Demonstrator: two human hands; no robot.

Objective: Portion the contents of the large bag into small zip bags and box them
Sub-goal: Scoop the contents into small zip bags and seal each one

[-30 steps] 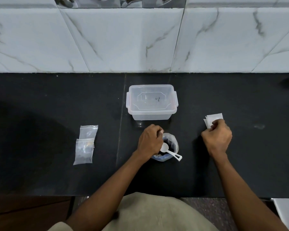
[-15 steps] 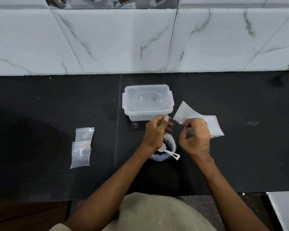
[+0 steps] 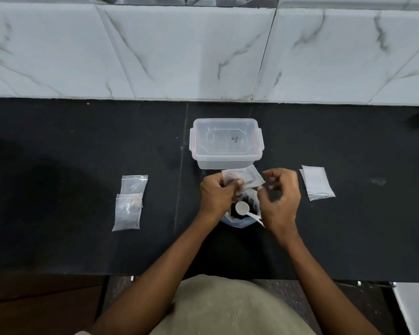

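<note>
Empty zip bag (image 3: 246, 179): thin, clear, limp film, likely slippery; best pinching at mouth edges. Hovering above large bag (image 3: 242, 211), just before lidded box (image 3: 226, 143). Left hand (image 3: 217, 195) pinching bag's left end. Right hand (image 3: 279, 201) curling loosely at its right edge; actual grip unclear, blurred. Scoop (image 3: 243, 209) resting in large bag. Two filled bags (image 3: 129, 204) lying far left, spare stack (image 3: 317, 183) right.

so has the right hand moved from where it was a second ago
Yes. The right hand has come left from the stack of empty bags to the large bag, in front of the clear box.
</note>
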